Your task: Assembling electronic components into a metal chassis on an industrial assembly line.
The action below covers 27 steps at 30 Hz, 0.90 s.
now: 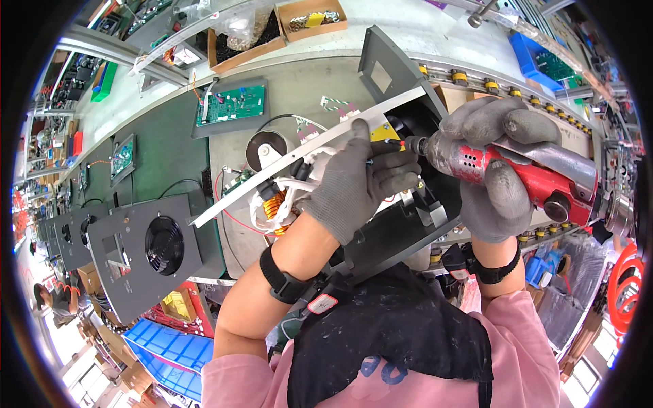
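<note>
My right hand [500, 163], in a grey glove, is closed around a red and silver power screwdriver [537, 177], held almost level. The driver's bit points left, into a dark grey metal enclosure [401, 238] lying open before me. My gloved left hand [357, 177] reaches over the enclosure with its fingers stretched out just below the bit tip. Its thumb rests by a long pale metal strip [292, 155] that crosses the enclosure at a slant. Near the bit sits a yellow label [386, 132]. White wires and a copper coil [274, 209] show beneath my left wrist.
A green circuit board [235, 102] lies beyond the strip. Grey panels with a round black fan [164, 245] stand at the left. Cardboard boxes of small parts [313, 19] are at the back. A roller track [490, 85] runs behind the enclosure; a blue crate [170, 350] stands lower left.
</note>
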Tool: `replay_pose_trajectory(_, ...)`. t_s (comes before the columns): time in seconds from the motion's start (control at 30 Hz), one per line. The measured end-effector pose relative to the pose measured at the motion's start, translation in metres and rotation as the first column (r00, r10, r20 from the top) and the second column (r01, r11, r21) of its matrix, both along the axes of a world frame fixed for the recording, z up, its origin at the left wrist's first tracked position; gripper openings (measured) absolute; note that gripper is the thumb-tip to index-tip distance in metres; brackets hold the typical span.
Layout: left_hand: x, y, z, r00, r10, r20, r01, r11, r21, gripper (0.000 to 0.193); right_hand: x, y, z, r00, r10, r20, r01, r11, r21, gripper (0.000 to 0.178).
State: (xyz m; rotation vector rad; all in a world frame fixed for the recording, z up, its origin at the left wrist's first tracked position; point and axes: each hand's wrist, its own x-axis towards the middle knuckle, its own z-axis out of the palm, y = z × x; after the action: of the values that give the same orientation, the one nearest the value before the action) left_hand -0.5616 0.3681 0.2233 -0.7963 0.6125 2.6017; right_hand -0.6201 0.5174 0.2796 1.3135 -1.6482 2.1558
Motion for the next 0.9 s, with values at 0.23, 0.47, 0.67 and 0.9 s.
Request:
replay_pose_trajectory(0.23,0.026,-0.014,-0.006,0.971,-0.063,-0.231,0.008,0.973,-0.231,0.041,0.003,0.010,-0.006,0.936,-0.189,0.299,0.154,0.979,0.135,0.034)
replay_pose_trajectory(0.47,0.029,-0.020,0.001,0.979,-0.091,-0.181,0.025,0.942,-0.335,0.040,-0.005,0.000,-0.024,0.945,-0.121,0.304,0.081,0.987,0.141,0.031)
replay_pose_trajectory(0.67,0.043,-0.023,-0.005,0.939,0.007,-0.344,-0.078,0.978,-0.195,0.037,-0.011,-0.009,-0.030,0.926,-0.173,0.336,0.104,0.971,0.214,0.028)
replay_pose_trajectory(0.9,0.046,-0.034,0.015,0.980,-0.154,-0.125,0.068,0.852,-0.519,0.046,-0.015,-0.007,-0.040,0.955,-0.118,0.274,0.073,0.983,0.167,0.023)
